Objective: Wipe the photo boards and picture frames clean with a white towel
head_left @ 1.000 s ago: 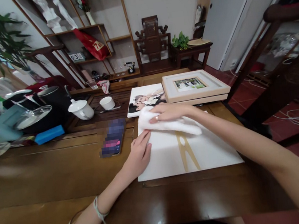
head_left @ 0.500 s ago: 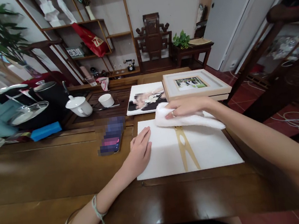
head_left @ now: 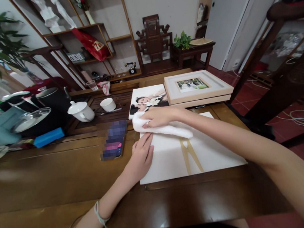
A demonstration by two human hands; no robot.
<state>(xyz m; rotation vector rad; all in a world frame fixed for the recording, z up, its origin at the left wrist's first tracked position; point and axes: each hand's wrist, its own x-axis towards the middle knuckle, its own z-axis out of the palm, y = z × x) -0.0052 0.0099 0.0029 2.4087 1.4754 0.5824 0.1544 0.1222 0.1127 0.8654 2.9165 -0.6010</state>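
A white square board [head_left: 202,152] with a gold strip down its middle lies flat on the wooden table [head_left: 51,179]. My left hand [head_left: 141,156] rests flat on the board's left edge, fingers stretched out. My right hand [head_left: 159,116] presses a white cloth [head_left: 165,128] onto the board's far left corner, fingers curled over it. Just behind the cloth lies a photo print [head_left: 147,101] of two people.
A framed picture [head_left: 197,87] sits at the back right of the table. A phone [head_left: 113,139] lies left of the board. Further left are a white teapot [head_left: 81,111], a cup [head_left: 108,104], black pots [head_left: 52,99] and a blue box [head_left: 48,137].
My right hand has swept the cloth back to the left, from the board's far middle to its far left corner. My left hand has stayed on the board's left edge.
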